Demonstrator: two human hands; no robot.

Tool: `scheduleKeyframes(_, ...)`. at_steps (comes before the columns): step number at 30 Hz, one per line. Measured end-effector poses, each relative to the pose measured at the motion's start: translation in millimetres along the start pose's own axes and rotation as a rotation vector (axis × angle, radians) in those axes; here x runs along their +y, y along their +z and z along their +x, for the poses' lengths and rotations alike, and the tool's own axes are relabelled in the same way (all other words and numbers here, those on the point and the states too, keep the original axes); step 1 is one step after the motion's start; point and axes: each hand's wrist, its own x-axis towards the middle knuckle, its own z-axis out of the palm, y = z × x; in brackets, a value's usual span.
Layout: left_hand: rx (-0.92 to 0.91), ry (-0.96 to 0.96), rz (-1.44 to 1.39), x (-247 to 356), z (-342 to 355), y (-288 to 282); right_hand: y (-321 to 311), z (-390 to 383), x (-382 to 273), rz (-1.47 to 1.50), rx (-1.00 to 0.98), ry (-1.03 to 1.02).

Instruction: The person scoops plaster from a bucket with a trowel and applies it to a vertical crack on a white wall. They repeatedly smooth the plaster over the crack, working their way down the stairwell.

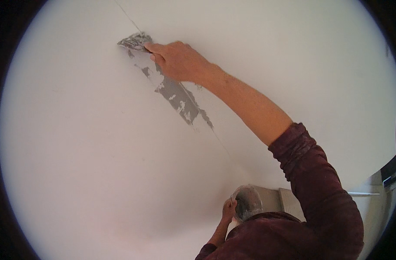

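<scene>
My right hand (176,60) is closed around a putty knife (136,42), reaching up and across a white wall (89,143). Grey filler smears the knife's wide blade, which lies against the wall over a thin crack line. Below it, a patchy strip of grey filler (178,100) runs down along that line, with white showing through in places. Low in front of my body, my left hand (228,210) grips the rim of a clear plastic tub (255,198) with dark grey stuff inside. My sleeve hides part of the tub's underside.
The crack line continues above the blade and below the grey strip. Beside the tub, at the lower right, are a beige panel-like surface (291,201) and a thin pale bar (363,193). A dark-framed object (392,175) stands at the far right edge.
</scene>
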Motion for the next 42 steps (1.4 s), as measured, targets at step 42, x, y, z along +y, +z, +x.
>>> scheduleKeyframes(42, 0.002, 0.139, -0.082, -16.4, 16.5, -7.0, 40.2, -43.6, 14.5, 0.029, 0.023, -0.008)
